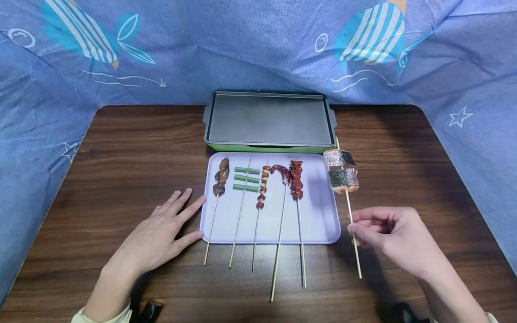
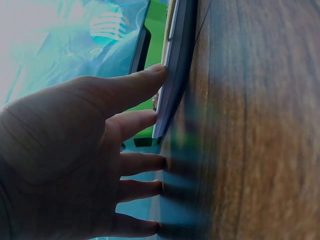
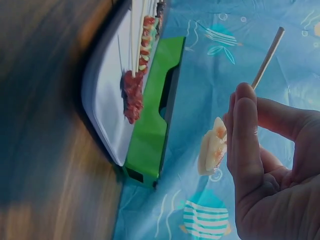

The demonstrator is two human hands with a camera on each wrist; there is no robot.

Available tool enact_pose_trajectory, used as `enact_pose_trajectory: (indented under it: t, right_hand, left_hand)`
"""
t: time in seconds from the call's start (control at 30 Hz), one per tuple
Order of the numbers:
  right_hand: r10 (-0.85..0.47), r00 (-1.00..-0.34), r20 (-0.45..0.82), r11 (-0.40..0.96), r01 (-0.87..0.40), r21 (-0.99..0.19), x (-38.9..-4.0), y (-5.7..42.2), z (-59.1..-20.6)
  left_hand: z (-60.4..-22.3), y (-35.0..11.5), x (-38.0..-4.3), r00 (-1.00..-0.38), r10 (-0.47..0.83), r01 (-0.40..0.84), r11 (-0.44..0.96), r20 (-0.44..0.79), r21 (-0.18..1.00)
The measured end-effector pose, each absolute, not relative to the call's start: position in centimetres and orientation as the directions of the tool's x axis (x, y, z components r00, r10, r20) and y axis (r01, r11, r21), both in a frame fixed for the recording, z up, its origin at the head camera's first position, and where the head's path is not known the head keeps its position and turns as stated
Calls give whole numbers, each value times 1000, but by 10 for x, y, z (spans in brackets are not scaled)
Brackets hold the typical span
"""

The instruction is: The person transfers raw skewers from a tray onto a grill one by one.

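Note:
My right hand (image 1: 393, 235) pinches the stick of a skewer (image 1: 343, 178) between thumb and fingers. Two chunks of what looks like fish with dark, silvery skin sit on the upper part of that skewer, held up at the right edge of the lilac tray (image 1: 319, 229). In the right wrist view the chunks' pale side (image 3: 212, 150) shows past my fingers. With its fingers spread, my left hand (image 1: 161, 231) rests on the table, thumb and index fingertips at the tray's left edge; the other fingertips (image 2: 155, 187) reach the wood in the left wrist view.
Across the tray lie skewers of brown meat (image 1: 221, 177), green stalks (image 1: 246, 178), red-and-pale pieces (image 1: 264, 184), a tentacle (image 1: 281, 170) and red meat (image 1: 296, 179), sticks overhanging its front. Behind stands a green grill with a dark plate (image 1: 270, 119), before a blue fish-print cloth (image 1: 258, 45).

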State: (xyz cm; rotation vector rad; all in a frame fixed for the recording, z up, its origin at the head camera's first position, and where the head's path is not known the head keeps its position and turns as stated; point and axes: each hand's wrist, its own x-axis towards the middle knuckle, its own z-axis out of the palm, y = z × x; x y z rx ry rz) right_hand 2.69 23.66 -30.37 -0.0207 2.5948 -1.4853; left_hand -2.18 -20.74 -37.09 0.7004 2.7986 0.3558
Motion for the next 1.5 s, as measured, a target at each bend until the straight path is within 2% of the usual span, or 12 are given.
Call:
enact_pose_trajectory:
  t: [0.57,1.5]
  right_hand:
    - [-66,-993,-99,522,51,-851,-7,241,-288]
    - [-56,-977,-204,444,158,-882,-109,229,-308]
  left_hand:
    - [-371,-208,-22,-860,482,424,858,-166,292]
    - [-372,-210,-21,-866,475,415,856,-154,309]
